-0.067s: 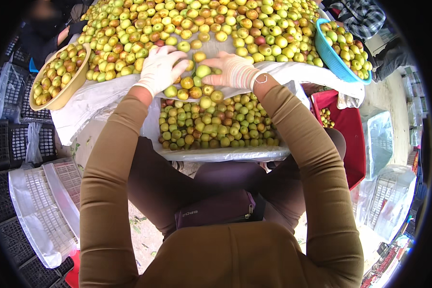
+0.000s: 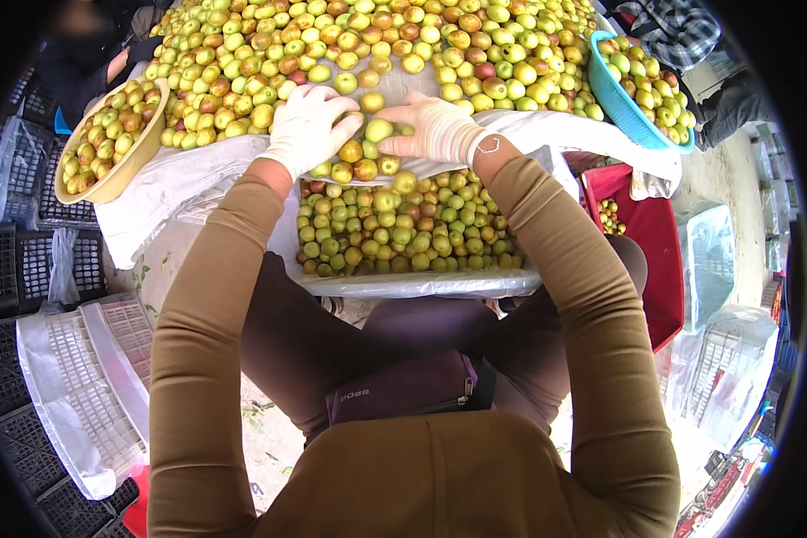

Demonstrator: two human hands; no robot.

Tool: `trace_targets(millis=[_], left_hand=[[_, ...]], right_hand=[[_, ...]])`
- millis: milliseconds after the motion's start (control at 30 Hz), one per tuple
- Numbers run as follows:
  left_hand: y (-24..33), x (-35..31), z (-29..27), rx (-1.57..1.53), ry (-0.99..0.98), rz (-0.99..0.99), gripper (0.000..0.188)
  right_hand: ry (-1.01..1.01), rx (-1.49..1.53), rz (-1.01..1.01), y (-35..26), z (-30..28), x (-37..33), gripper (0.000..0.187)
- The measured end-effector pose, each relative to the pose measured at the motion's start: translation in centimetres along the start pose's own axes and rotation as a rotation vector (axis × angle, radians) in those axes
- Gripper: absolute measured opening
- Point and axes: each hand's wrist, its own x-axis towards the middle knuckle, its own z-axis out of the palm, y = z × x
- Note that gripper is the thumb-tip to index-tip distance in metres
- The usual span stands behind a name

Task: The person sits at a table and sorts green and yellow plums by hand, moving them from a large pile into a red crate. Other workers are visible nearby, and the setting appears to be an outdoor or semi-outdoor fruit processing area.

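Note:
Both my hands wear pale thin gloves and work at the near edge of a table heaped with yellow-green and brownish jujubes [image 2: 350,36]. My left hand [image 2: 309,132] lies over the edge with its curved fingers pointing right, touching a few of the fruits. Facing it, my right hand [image 2: 435,130] has thumb and fingers apart beside a green jujube [image 2: 378,131], which sits between the two hands. Several jujubes [image 2: 365,169] rest at the lip just below. Under the lip stands a crate lined with clear plastic [image 2: 421,285], filled with jujubes.
To the left is a tan basin [image 2: 160,125] of jujubes; to the right, a blue basket [image 2: 620,112] of them. A red bin [image 2: 646,260] stands by my right knee. Plastic-covered crates [image 2: 81,386] are at my left. Other people are at both far sides.
My left hand has shifted slightly right, toward the fruit between the hands. A few jujubes at the table's lip have moved a little. The right hand has barely moved.

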Motion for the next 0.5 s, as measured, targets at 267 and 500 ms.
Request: trace_targets(millis=[267,500], left_hand=[[2.0,-2.8,-0.1,-0.182,-0.036,0.032,0.017],[4.0,-4.3,-3.0,-0.563,-0.121,-0.006,0.014]], right_hand=[[0.059,0.066,-0.145,-0.3,0.7,-2.4,0.053],[0.225,0.194,-0.212,0.7,0.7,-5.3,0.036]])
